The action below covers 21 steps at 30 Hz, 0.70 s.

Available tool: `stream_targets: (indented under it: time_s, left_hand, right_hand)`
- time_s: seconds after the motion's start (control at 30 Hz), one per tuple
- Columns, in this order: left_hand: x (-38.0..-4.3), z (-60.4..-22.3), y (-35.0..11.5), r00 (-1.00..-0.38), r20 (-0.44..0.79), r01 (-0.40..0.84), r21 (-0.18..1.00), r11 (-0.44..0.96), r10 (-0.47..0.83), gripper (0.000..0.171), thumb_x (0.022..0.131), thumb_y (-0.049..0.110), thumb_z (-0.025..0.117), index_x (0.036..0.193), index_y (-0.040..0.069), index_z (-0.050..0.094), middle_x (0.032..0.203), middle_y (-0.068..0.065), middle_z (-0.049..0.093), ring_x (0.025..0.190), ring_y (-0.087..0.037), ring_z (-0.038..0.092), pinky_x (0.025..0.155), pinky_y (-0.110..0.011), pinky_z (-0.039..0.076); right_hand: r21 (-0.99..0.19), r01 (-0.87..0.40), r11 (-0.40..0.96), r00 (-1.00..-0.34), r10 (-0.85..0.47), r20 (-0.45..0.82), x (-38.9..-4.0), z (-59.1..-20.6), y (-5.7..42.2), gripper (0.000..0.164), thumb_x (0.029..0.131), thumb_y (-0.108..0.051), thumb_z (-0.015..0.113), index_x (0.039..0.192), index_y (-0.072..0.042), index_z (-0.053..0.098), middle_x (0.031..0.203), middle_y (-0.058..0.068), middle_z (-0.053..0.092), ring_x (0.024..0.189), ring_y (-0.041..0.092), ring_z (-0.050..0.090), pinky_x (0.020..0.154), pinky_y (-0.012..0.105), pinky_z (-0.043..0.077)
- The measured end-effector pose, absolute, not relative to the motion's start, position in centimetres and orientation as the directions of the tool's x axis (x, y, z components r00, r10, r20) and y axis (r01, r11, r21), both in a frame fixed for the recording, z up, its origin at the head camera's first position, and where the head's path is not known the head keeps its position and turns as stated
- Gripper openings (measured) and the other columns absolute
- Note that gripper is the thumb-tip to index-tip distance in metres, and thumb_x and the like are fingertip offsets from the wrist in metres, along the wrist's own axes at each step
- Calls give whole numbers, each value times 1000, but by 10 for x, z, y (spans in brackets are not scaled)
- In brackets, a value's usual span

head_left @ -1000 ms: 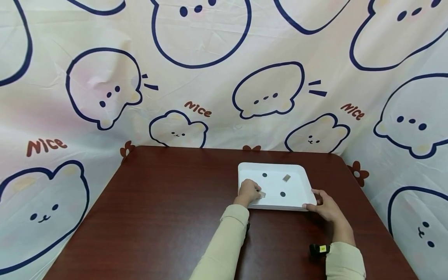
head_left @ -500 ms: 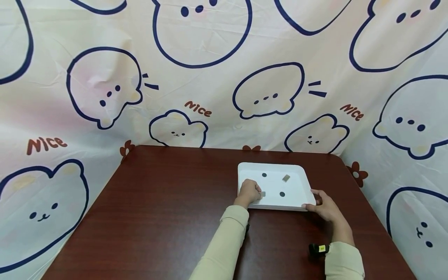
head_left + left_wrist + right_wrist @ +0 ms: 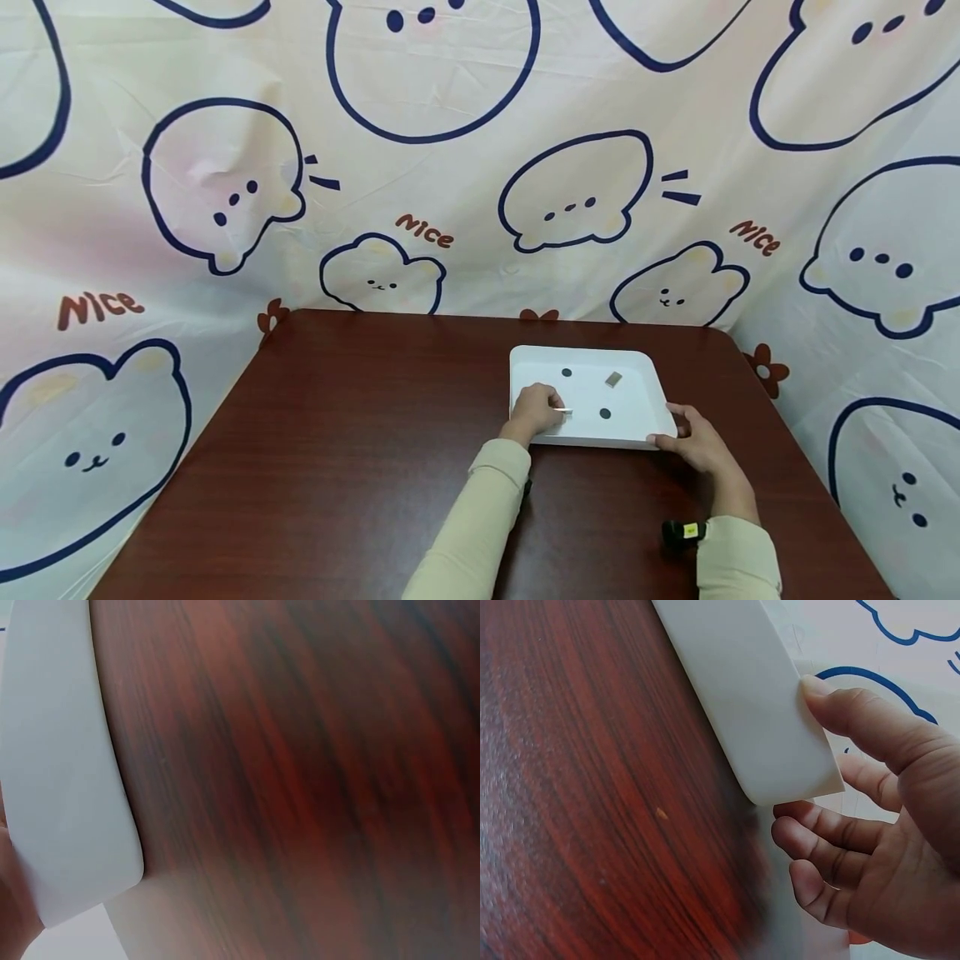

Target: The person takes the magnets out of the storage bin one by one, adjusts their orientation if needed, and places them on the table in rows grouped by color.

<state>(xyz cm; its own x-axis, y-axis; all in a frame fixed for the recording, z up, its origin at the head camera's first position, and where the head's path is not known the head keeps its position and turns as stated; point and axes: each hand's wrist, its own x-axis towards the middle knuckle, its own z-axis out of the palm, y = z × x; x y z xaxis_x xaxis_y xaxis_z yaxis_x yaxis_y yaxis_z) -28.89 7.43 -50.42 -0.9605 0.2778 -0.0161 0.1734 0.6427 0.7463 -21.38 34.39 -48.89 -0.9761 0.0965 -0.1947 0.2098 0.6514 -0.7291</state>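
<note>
A shallow white tray (image 3: pixel 585 429) lies on the table. Reaching over its front left part, my left hand (image 3: pixel 534 410) pinches a small thin flat piece (image 3: pixel 567 410) whose pale edge shows in the head view; the rest of it is behind the fingers. Two dark round discs, a back one (image 3: pixel 566 372) and a front one (image 3: pixel 605 413), lie in the tray, along with a grey-brown rectangular piece (image 3: pixel 613 380). My right hand (image 3: pixel 885 825) holds the tray's front right corner, thumb on the wall and fingers around the end. The left wrist view shows mostly the tray's outer wall (image 3: pixel 67 765).
The dark reddish-brown wooden table (image 3: pixel 375 417) stretches to the left and in front of the tray. Behind and at the sides hangs a pale curtain (image 3: pixel 465 183) printed with cartoon bears. A black wrist device (image 3: pixel 682 533) sits by the right sleeve.
The small piece in my left fingers has turned from showing its flat grey face to nearly edge-on. My right hand and the tray have stayed in place.
</note>
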Motion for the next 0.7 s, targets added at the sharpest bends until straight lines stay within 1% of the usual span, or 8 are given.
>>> stream_targets:
  time_s: [0.2, 0.43, 0.53, 0.7]
  left_hand:
    - [-290, -502, 73, -956, 37, 211, 777, 593, 291, 8, 81, 14, 71, 76, 15, 66, 69, 8, 55, 62, -9, 49, 56, -24, 41]
    - [-285, -492, 66, -935, 173, 307, 829, 468, 309, 5, 83, 14, 69, 79, 14, 68, 65, 6, 51, 59, -9, 43, 54, -23, 36]
    - [-283, -487, 63, -927, 201, 326, 850, 414, 316, 4, 83, 14, 70, 80, 12, 68, 67, 6, 51, 61, -9, 43, 54, -23, 36]
    - [-283, -484, 61, -923, 220, 337, 859, 386, 316, 5, 83, 14, 71, 81, 10, 69, 68, 7, 54, 63, -8, 44, 55, -22, 37]
  right_hand:
    - [-729, 201, 654, -978, 88, -190, -214, -487, 345, 87, 78, -34, 75, 140, 5, 28, 106, 21, 54, 92, 30, 51, 78, 43, 41]
    - [-737, 208, 644, -977, 97, -191, -214, -490, 345, 87, 76, -34, 77, 139, 4, 30, 104, 19, 55, 91, 29, 50, 78, 42, 41]
    - [-739, 208, 640, -977, 98, -190, -213, -490, 345, 87, 77, -33, 77, 139, 4, 30, 105, 19, 55, 91, 29, 50, 78, 42, 40]
    - [-746, 208, 633, -977, 96, -190, -214, -491, 344, 87, 77, -34, 76, 140, 4, 29, 107, 21, 54, 93, 30, 50, 80, 43, 40]
